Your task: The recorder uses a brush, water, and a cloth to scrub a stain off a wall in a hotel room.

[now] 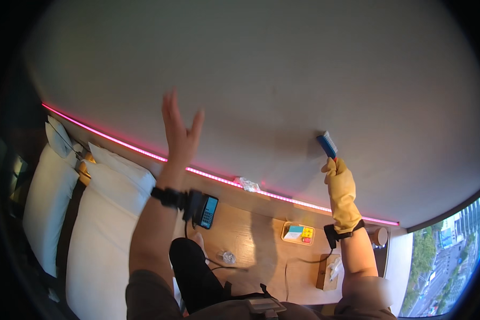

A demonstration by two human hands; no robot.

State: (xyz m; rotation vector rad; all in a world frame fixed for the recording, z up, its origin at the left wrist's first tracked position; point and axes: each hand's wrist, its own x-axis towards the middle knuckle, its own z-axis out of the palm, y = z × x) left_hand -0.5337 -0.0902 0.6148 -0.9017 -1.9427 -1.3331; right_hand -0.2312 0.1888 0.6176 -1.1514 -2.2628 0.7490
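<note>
My left hand is bare and raised in front of the grey wall, its fingers spread and slightly blurred, with nothing in it. A yellow rubber glove covers my right hand, which is shut on the handle of a blue scrubbing brush with pale bristles. The brush is held up close to the wall; whether it touches is hard to tell. Below both hands a glowing pink LED strip runs along the wall's lower edge, and crumpled clear plastic lies on it.
On the wooden desk are a phone, a glass, a small tray with packets, a tissue box and cables. Beds with white bedding are at the left, a window at the lower right.
</note>
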